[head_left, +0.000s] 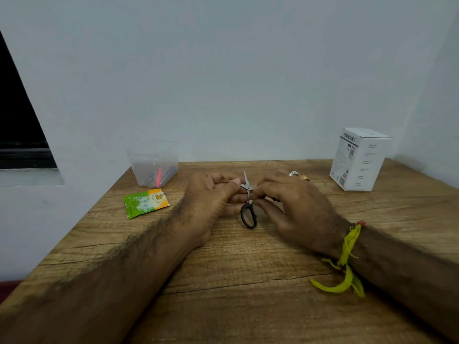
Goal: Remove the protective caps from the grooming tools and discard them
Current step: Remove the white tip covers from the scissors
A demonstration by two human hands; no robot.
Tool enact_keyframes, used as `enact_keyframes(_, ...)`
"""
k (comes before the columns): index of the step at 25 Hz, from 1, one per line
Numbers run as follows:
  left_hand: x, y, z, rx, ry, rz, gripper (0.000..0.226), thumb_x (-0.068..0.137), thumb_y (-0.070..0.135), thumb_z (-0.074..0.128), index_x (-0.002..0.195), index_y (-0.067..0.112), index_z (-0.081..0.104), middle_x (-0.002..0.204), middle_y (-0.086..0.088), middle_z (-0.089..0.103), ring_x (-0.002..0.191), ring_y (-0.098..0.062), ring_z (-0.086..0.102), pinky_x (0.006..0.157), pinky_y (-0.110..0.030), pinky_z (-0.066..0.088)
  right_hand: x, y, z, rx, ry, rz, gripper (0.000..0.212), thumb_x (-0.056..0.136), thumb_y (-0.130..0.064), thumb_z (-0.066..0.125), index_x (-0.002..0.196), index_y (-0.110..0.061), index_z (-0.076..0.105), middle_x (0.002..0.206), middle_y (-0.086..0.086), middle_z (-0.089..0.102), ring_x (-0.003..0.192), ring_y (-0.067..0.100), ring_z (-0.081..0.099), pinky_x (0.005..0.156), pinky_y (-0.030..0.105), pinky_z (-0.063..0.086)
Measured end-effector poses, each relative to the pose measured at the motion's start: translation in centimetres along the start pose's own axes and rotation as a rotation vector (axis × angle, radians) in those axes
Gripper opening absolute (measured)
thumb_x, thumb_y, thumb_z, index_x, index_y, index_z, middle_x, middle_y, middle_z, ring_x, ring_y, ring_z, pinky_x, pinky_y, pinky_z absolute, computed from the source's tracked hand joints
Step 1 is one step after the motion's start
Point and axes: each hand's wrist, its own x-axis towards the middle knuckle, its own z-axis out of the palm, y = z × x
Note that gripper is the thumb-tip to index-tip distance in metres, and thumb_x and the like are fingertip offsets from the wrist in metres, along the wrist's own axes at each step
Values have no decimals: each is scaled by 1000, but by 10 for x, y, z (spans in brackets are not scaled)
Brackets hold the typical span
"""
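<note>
Fingers of the left hand (211, 194) and right hand (285, 202) pinch small scissors (248, 204) above the table (248, 281), blades apparently bare, while other tools wait in the plastic tub (154, 167).

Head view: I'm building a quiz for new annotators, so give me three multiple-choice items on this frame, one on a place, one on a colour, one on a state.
1. Where is the green and orange sachet?
A. on the table left of the left hand
B. inside the clear container
C. on top of the white box

2. What colour are the handle loops of the small scissors?
A. red
B. black
C. yellow

3. How are the small scissors held?
A. lying untouched
B. by the left hand only
C. by both hands

Answers: 1 A, it lies flat on the table beside the left hand. 2 B, the loop below the fingers is black. 3 C, the left hand and right hand both pinch them.
</note>
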Motion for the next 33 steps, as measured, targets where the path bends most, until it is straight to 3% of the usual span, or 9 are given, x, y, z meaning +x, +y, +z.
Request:
enact_keyframes(14, -1, 0, 0, 24, 18, 6, 16, 97, 5, 62, 106, -6, 68, 90, -19, 76, 68, -17, 75, 50, -24, 57, 1, -17, 7, 11, -18, -48, 25, 94, -33, 51, 93, -17, 71, 93, -6, 65, 85, 17, 60, 70, 42, 51)
enact_keyframes(18, 1, 1, 0, 14, 18, -13, 17, 96, 6, 63, 108, -6, 67, 95, -20, 76, 71, -20, 76, 56, -30, 62, 3, -8, 8, 109, 0, -3, 15, 93, -24, 59, 97, -17, 72, 93, -7, 66, 83, 14, 61, 70, 41, 53)
enact_keyframes(23, -4, 1, -2, 73, -19, 10, 26, 85, 2, 75, 110, 2, 70, 93, -20, 76, 75, -21, 74, 67, -38, 63, 1, -10, 8, 88, 3, -98, 9, 90, -16, 66, 94, -12, 73, 99, -1, 70, 91, 18, 66, 75, 42, 52)
enact_keyframes(27, -5, 2, -2, 146, 9, 35, 22, 83, 0, 75, 105, 2, 72, 87, -16, 77, 69, -17, 73, 59, -29, 61, 1, -10, 8, 105, 11, -84, 10, 91, -19, 65, 94, -14, 73, 98, -2, 70, 86, 20, 65, 72, 45, 52)
enact_keyframes(33, -5, 1, -1, 96, 30, 56, 22, 82, -6, 74, 104, -5, 70, 77, -15, 75, 60, -18, 73, 52, -28, 59, 0, -14, 9, 85, 15, -118, 16, 91, -23, 60, 92, -13, 72, 97, -1, 69, 85, 19, 63, 71, 44, 51)
